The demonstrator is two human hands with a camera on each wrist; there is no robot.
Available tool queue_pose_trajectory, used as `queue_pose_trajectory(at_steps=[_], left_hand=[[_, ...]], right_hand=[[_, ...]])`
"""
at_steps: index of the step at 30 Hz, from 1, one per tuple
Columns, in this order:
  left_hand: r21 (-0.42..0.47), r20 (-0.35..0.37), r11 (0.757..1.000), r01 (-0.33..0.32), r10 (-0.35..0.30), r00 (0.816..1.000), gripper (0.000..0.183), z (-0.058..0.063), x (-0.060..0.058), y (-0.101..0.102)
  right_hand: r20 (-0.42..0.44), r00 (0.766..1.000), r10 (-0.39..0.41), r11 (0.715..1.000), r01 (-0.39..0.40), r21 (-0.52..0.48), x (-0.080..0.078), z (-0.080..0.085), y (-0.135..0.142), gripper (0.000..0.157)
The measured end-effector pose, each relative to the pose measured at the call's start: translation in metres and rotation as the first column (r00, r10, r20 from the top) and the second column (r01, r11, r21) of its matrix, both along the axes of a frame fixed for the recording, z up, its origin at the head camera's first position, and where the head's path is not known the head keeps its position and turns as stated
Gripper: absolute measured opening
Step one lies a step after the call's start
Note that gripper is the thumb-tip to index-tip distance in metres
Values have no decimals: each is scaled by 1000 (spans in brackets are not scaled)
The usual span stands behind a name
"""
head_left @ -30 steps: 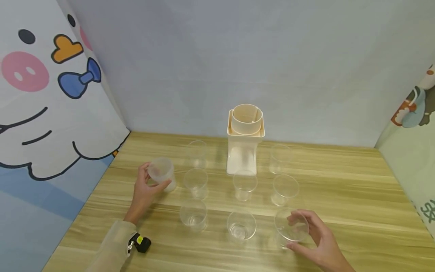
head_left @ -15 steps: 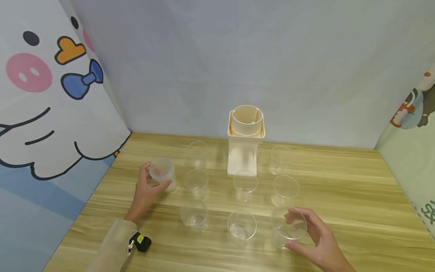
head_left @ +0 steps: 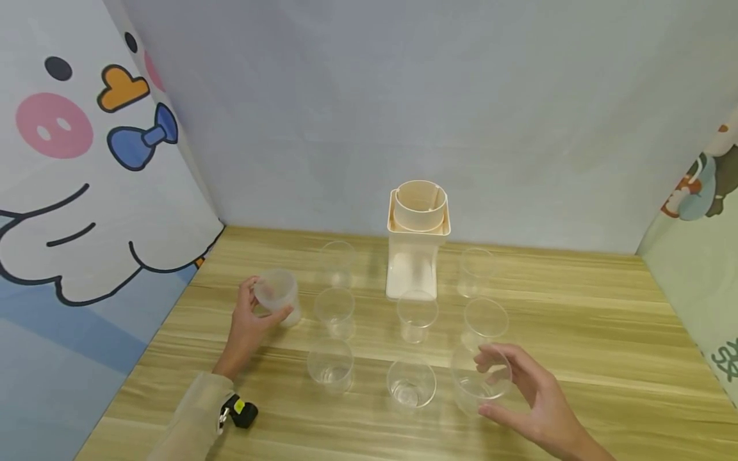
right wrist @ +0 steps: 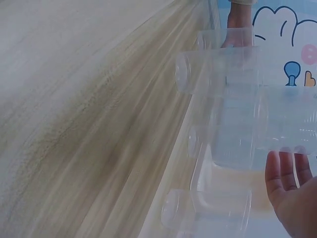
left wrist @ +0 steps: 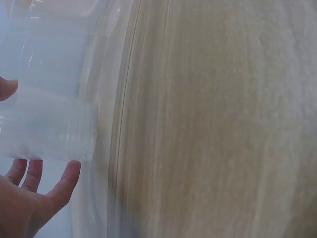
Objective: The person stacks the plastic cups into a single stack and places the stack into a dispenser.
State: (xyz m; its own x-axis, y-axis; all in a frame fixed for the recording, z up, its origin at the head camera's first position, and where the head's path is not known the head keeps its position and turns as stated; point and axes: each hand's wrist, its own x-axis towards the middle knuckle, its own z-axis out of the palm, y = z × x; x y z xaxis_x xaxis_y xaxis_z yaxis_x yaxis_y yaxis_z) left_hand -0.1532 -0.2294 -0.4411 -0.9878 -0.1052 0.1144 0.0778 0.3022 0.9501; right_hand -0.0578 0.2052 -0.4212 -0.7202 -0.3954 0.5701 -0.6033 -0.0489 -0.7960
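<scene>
My left hand (head_left: 248, 330) grips a cloudy plastic cup (head_left: 279, 288) at the table's left, thumb on the near side; I cannot tell whether several are nested. In the left wrist view, the fingers (left wrist: 63, 191) lie along the wall of this cup (left wrist: 49, 126). At the front right, my right hand (head_left: 539, 397) holds a clear plastic cup (head_left: 468, 388) between thumb and fingers, rim facing up. The right wrist view shows this cup (right wrist: 292, 116) overlapping others behind it; whether its base touches the table cannot be told. Just left of it stands another clear cup (head_left: 410, 384).
More clear cups stand in rows, including the front left cup (head_left: 330, 365), middle cup (head_left: 417, 315), right cup (head_left: 485, 320) and back right cup (head_left: 476, 272). A cream-coloured stand with a round top (head_left: 419, 208) is at the back of the wood-grain table (head_left: 594, 314), before a pale curtain.
My right hand has shifted left and slightly away from me with its cup, nearer the front middle cup. My left hand and its cup stay in place.
</scene>
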Motion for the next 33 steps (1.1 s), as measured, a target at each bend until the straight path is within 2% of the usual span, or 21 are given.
queue_pose_trajectory(at_steps=[10,15,22,33], left_hand=[[-7,-14,1000,0,0,1000,74,-1,0,-1],[-15,3,1000,10,-9,1000,75,-2,1,-1],[-19,26,1000,19,-19,999,75,-1,0,-1],[-65,52,998,19,-16,999,77,0,0,-3]], right_hand=[[-38,998,41,999,-41,2,-13,11,-12,74],[-8,1000,29,998,-29,52,-17,16,-17,73],[-17,998,55,997,-54,57,-22,22,-21,74],[53,998,43,993,-49,109,-30,33,-32,68]])
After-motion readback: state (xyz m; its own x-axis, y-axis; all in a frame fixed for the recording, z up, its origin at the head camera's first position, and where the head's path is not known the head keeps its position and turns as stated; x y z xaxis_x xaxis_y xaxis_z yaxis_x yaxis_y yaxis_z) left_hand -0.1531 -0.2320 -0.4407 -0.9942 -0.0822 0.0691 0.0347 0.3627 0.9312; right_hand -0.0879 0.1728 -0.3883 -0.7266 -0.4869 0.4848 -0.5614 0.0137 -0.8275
